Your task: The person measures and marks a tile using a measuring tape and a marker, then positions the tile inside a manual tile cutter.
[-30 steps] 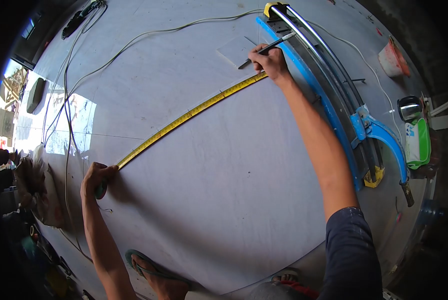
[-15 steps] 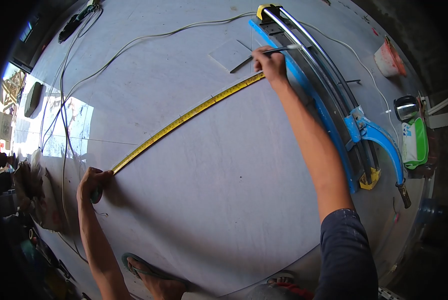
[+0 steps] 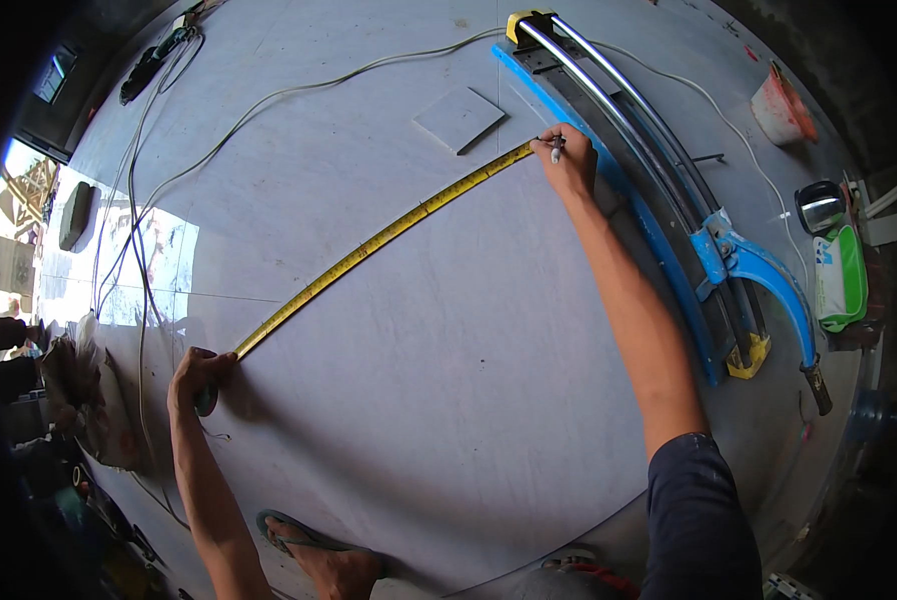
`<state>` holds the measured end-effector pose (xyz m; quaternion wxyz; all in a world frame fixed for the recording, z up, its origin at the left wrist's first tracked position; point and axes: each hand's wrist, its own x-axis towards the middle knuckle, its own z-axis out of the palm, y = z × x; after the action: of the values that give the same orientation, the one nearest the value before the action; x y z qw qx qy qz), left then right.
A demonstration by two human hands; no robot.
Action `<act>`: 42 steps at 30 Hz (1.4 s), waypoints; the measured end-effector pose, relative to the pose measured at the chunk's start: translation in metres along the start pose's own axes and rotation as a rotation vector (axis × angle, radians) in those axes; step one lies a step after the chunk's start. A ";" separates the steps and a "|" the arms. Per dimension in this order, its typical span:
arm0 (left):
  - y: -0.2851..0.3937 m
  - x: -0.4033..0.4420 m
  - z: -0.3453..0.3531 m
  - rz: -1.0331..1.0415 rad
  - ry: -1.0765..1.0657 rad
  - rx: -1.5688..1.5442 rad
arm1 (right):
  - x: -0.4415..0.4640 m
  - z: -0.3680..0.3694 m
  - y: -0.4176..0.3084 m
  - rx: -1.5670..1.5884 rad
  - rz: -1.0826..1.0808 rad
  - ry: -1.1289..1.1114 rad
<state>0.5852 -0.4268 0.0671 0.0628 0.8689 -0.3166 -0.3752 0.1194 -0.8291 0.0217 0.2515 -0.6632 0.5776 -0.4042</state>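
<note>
A yellow tape measure (image 3: 369, 247) is stretched slantwise across large pale grey tiles (image 3: 449, 380). At its lower left end, my left hand (image 3: 201, 375) is closed on the tape, with a dark rounded part, probably its case, showing below the fingers. My right hand (image 3: 572, 160) is at the tape's upper right end, pinching a slim pen (image 3: 557, 150) whose dark tip points left towards the tape end. Just right of that hand stands a blue manual tile cutter (image 3: 619, 180) with two steel rails and a curved handle. Above the tape lies a small square tile piece (image 3: 461, 120).
Grey cables (image 3: 269, 98) loop over the floor at the top and left. A red-stained white bucket (image 3: 781, 108) and a green-and-white pack (image 3: 841, 280) stand at the right. A crumpled bag (image 3: 94, 410) sits at left. My sandalled foot (image 3: 329, 560) is below.
My right hand has turned the pen from pointing right to pointing its tip left at the tape's end. The view has shifted slightly; my left hand still holds the tape.
</note>
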 end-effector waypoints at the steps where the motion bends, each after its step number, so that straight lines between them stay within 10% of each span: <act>1: 0.001 0.000 0.000 -0.019 0.003 0.033 | 0.000 -0.001 -0.002 -0.001 0.002 0.001; 16: 0.004 -0.002 -0.006 -0.026 -0.030 -0.015 | 0.000 0.003 -0.004 -0.097 0.085 0.053; 19: 0.013 -0.009 -0.006 -0.062 -0.003 0.019 | -0.002 0.010 0.001 0.077 -0.348 0.273; 23: 0.012 -0.008 -0.005 -0.075 -0.027 -0.006 | -0.002 0.012 -0.023 0.412 -0.351 -0.312; 25: 0.000 0.000 -0.004 -0.079 -0.022 -0.020 | 0.004 0.008 -0.032 0.503 0.062 -0.616; 42: 0.004 0.005 -0.004 -0.096 -0.061 0.011 | 0.024 0.023 -0.032 0.286 -0.034 -0.791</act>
<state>0.5890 -0.4337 0.0685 0.0301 0.8716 -0.2787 -0.4022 0.1565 -0.8492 0.0403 0.5364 -0.7353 0.3636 -0.1985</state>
